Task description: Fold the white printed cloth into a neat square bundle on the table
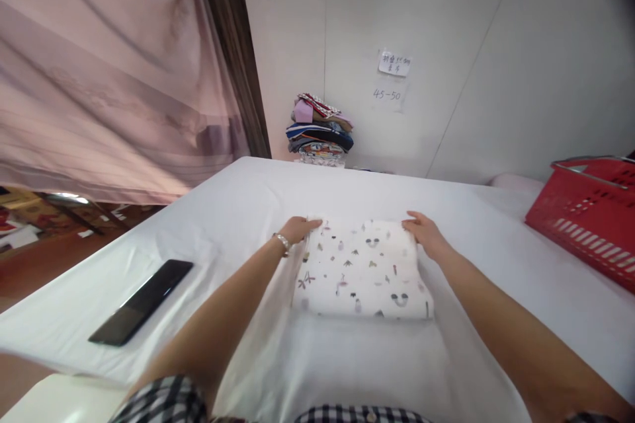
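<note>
A white printed cloth (357,271), folded into a rough rectangle, lies on the white-covered table (228,231) in front of me. Small dark and coloured motifs are scattered over it. My left hand (296,229) is closed on its far left corner, thumb on top and the other fingers mostly hidden. At the far right corner, my right hand (425,232) pinches the edge, with one finger stretched out beyond the cloth. What lies under the folded layers is hidden.
A black phone-like slab (141,304) lies to the left. On the right stands a red plastic basket (585,211). Folded clothes (320,129) are stacked behind the table's far edge, near the wall. A pink curtain (114,66) hangs at the left.
</note>
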